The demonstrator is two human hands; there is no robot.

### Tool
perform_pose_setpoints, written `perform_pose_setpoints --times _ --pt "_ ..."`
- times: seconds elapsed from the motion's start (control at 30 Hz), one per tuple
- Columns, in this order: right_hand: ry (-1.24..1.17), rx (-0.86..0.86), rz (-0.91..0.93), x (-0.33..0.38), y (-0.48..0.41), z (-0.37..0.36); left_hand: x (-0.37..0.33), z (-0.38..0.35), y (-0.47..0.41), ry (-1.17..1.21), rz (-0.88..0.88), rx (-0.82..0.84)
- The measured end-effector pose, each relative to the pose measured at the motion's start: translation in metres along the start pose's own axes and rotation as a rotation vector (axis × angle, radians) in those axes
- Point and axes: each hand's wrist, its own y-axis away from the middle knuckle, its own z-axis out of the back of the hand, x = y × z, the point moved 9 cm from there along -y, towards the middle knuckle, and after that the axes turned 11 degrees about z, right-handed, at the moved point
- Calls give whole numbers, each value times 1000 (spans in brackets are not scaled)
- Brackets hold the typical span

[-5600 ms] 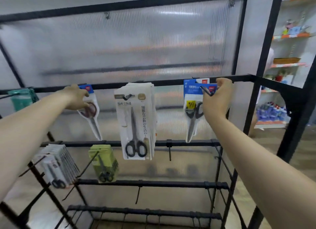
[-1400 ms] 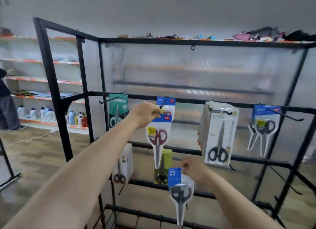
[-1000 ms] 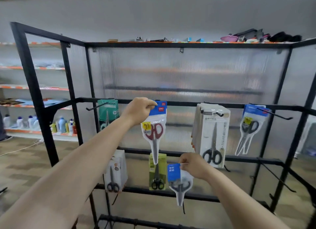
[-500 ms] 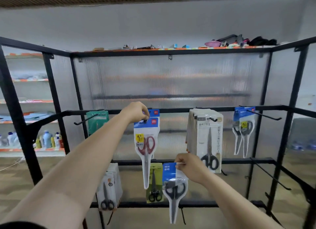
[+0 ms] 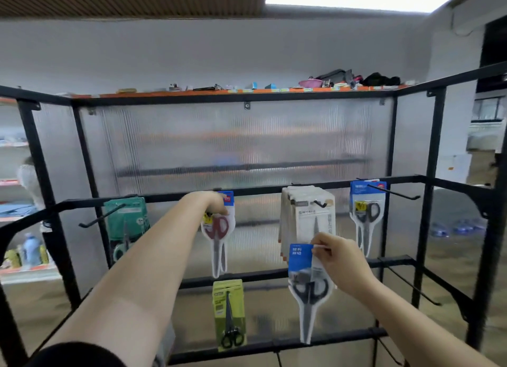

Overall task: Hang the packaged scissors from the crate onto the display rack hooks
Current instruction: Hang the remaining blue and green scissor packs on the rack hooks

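Scissors pack with red handles (image 5: 218,229) is up at the rack's upper rail (image 5: 260,190), my left hand (image 5: 212,203) curled round its top. My right hand (image 5: 337,259) pinches the blue card of a grey-handled pack (image 5: 308,284), held out low in front of the white packs (image 5: 307,215).

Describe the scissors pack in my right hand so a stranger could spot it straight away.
On the black display rack, find the thick stack of white packs on the upper hook rail. Just below and in front of it, the right hand pinches a blue-topped pack of dark-handled scissors. Unlike its neighbours, it hangs on no hook.
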Motion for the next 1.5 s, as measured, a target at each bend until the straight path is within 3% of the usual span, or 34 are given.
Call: perform_pose_setpoints --times 0.1,0.3,0.5,0.73,0.97,1.2,1.5 --pt "-25 -73 24 -9 -2 20 0 0 -1 16 14 -8" --pt "-32 -246 90 -37 -8 70 -33 7 14 -202 80 -131" --pt "-109 -399 94 -81 -16 126 -63 -27 29 -114 177 45" --pt "-51 -550 28 -131 -20 173 -67 -45 28 -118 296 31" --pt "-130 -455 88 -155 -31 170 -94 -55 32 -148 242 -85" --pt "-368 -409 109 -169 -40 164 -118 -49 35 -63 245 -108" --pt "-255 -390 117 -183 -57 153 -131 -47 45 35 168 -155"
